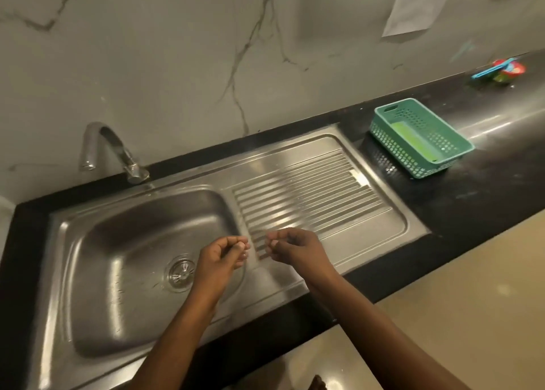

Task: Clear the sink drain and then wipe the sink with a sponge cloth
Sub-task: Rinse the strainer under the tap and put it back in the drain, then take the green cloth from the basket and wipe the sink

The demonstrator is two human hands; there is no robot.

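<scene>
From the head view I see my 2 hands held close together, not touching, above the sink point(88, 242): the left hand point(219, 255) hangs over the basin's right edge just beside the drain point(180, 272), the right hand point(295, 249) over the near-left corner of the ribbed drainboard point(309, 195). Both have fingers loosely curled with tips pinched toward the thumb, and I cannot tell whether they hold anything. A green cloth point(413, 140) lies in the basket point(424, 165) on the counter point(472, 201), just beyond the drainboard's far-right corner; the tap point(109, 150) stands at the basin's far edge.
</scene>
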